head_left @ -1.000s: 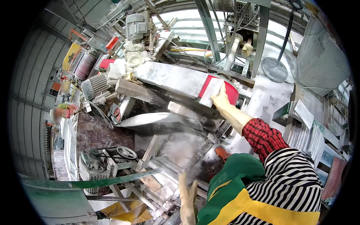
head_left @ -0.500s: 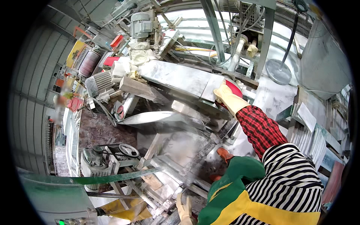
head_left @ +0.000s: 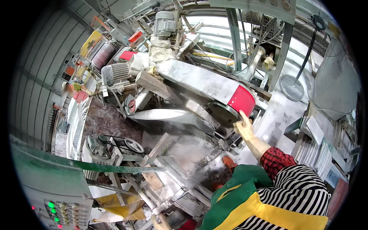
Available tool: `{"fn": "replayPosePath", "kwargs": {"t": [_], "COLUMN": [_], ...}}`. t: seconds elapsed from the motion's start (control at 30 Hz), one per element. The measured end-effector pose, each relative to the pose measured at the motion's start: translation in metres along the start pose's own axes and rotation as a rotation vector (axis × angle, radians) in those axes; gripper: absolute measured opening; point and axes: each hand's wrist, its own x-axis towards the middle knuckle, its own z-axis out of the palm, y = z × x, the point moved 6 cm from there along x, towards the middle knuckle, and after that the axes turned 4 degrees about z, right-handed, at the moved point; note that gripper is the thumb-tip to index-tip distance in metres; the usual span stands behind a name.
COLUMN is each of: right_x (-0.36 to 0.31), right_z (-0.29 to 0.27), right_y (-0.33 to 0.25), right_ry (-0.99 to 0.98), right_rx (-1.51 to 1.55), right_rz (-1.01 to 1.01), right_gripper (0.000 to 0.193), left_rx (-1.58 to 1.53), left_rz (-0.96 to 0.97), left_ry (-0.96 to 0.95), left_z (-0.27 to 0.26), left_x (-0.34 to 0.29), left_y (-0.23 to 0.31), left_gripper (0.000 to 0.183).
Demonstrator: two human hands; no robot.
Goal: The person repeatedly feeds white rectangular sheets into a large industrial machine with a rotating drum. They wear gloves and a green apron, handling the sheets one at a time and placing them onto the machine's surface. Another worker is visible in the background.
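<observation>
My right hand [head_left: 244,126], in a pale cream glove, is at the lower edge of the bright red rounded end [head_left: 242,100] of a long white machine cover [head_left: 199,76]. Its index finger stretches up to the red end, and the hand is open; I cannot tell whether the fingertip touches. Below the cover is a dark round wheel [head_left: 222,113], partly hidden. At the bottom edge my left hand [head_left: 161,222], also pale-gloved, is blurred and partly cut off. It looks open, close to the end of a metal rail [head_left: 155,207].
A dusty motor [head_left: 165,23] stands at the far end of the cover. A smaller motor with a pulley wheel [head_left: 134,145] is at left, behind a green bar [head_left: 115,168]. Lit control buttons [head_left: 63,214] are lower left. Stacked slabs [head_left: 312,147] stand right.
My right hand has drawn back from the cover's end toward me. That end, mostly pale before, now shows bright red. My left hand has shifted left and down, and the view has turned.
</observation>
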Motion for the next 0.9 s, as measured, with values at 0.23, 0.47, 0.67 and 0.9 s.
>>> {"fn": "replayPosePath", "kwargs": {"t": [0.23,0.47,0.67,0.9], "right_x": [-0.071,-0.064,-0.053,-0.091], "right_z": [-0.099,-0.097,0.003,0.083], "right_y": [0.108,0.097,0.100,0.115], "right_ry": [-0.321,-0.388,-0.563,-0.833], "right_rx": [-1.329,-1.363,-1.459,-1.446], "right_rz": [0.695,0.465,0.335,0.055], "right_gripper": [0.068,0.058,0.056,0.053], "left_rx": [0.741,1.081,1.204,1.207], "left_rz": [0.104,0.014,0.100,0.090], "left_ry": [0.416,0.517,0.663,0.689], "left_z": [-0.158,-0.109,-0.101,-0.095], "left_x": [-0.040,-0.072,-0.078,-0.083], "left_y": [-0.167,-0.064,-0.060,-0.044], "left_gripper": [0.051,0.030,0.033,0.028]}}
